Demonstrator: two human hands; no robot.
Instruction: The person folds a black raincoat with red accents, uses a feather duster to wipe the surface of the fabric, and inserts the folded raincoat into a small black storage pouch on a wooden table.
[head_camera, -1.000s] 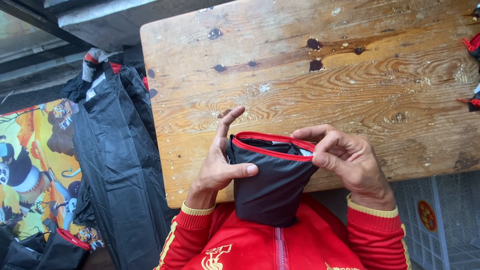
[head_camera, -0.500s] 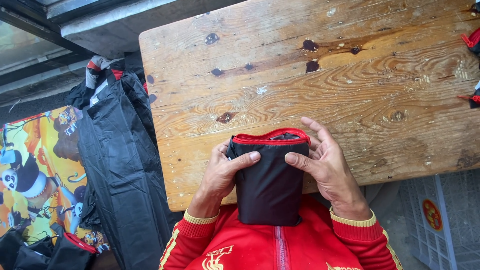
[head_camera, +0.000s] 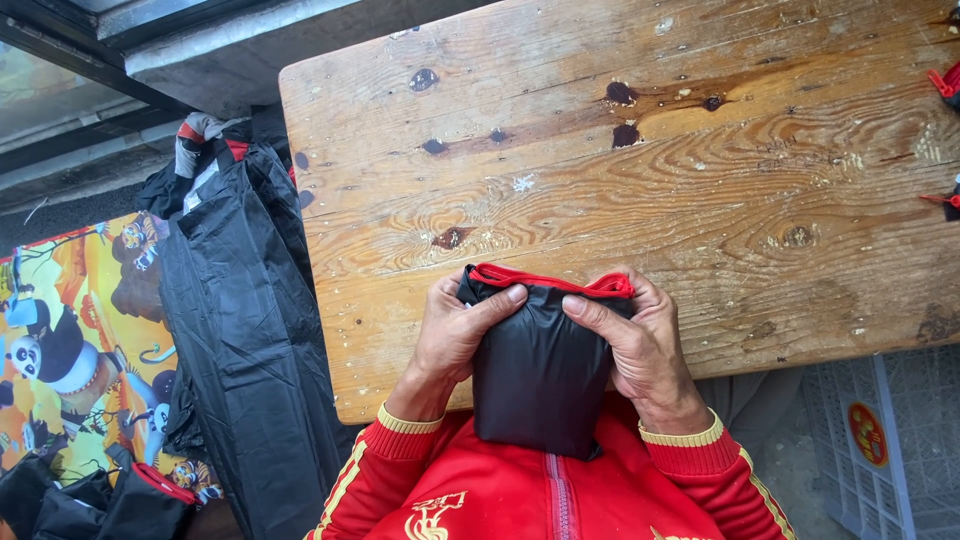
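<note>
— Where did you keep the black pouch (head_camera: 540, 370)?

— At the near edge of the wooden surface (head_camera: 640, 170), against your chest. Your left hand (head_camera: 452, 335) and right hand (head_camera: 645, 350) had their grip clamped on its sides, thumbs pressing the red-trimmed top, so the cloth stayed compact.

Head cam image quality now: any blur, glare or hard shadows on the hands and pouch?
Head view: sharp, with even, soft daylight; no glare on the wooden table; left hand and right hand crisp, both gripping the black pouch, whose dark fabric shows only faint sheen; shadows slight.
</note>
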